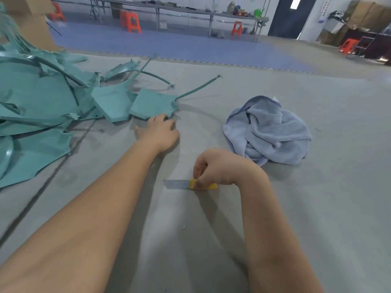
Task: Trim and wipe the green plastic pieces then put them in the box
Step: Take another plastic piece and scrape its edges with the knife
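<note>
- Left hand [161, 132] is stretched out over the grey mat [275, 229], fingers curled down right at the near edge of a square green plastic piece [151, 105]; whether it actually grips that piece, I cannot tell.
- Right hand [213, 167] sits closer in, pinching the yellow handle of a trimming knife [190, 184], its grey blade lying flat on the mat and pointing left.
- The green plastic pieces [42, 106] are heaped at the left of the mat, thin strips sticking out toward the middle.
- A crumpled blue cloth [268, 132] lies on the mat to the right, apart from both hands.
- A cardboard box [36, 24] stands behind the heap, top left.
- Orange stools [130, 21] line the long tables at the back.
</note>
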A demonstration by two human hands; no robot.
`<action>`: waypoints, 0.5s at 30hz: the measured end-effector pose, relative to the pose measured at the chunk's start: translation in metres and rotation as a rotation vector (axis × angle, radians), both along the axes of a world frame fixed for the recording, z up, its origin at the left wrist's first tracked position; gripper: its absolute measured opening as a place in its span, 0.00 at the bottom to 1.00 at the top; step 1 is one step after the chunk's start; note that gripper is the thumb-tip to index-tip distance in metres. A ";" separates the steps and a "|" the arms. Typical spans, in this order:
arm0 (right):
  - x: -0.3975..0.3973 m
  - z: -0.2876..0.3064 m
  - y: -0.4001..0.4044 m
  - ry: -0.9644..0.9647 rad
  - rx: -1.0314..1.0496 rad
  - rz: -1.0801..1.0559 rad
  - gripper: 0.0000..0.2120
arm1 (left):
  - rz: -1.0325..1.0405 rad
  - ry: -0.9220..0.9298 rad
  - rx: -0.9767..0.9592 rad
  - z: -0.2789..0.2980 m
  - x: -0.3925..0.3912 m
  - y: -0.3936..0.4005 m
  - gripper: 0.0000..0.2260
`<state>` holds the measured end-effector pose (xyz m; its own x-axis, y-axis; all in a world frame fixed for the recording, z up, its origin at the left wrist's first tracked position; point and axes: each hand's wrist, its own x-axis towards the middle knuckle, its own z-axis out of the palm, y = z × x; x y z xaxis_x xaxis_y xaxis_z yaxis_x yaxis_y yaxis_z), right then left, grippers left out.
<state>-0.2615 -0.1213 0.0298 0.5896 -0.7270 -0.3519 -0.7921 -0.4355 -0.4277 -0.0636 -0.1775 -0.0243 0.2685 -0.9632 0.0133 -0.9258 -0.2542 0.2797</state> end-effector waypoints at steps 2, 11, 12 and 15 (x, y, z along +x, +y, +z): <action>-0.004 -0.004 -0.001 -0.071 0.040 -0.001 0.04 | 0.016 -0.038 -0.016 0.004 -0.002 0.000 0.20; -0.026 -0.027 -0.022 -0.908 0.155 -0.475 0.11 | 0.039 -0.134 -0.053 -0.002 -0.001 -0.010 0.19; -0.024 -0.030 -0.026 -0.987 0.136 -0.542 0.12 | 0.033 -0.144 -0.051 -0.004 -0.002 -0.010 0.20; -0.011 -0.042 -0.032 -1.069 0.065 -0.639 0.12 | 0.001 -0.098 -0.026 -0.004 -0.005 -0.014 0.21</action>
<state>-0.2727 -0.1534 -0.0126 0.1498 -0.9879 0.0396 -0.0965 -0.0545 -0.9938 -0.0682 -0.1915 -0.0287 0.2659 -0.9618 0.0646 -0.9487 -0.2492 0.1947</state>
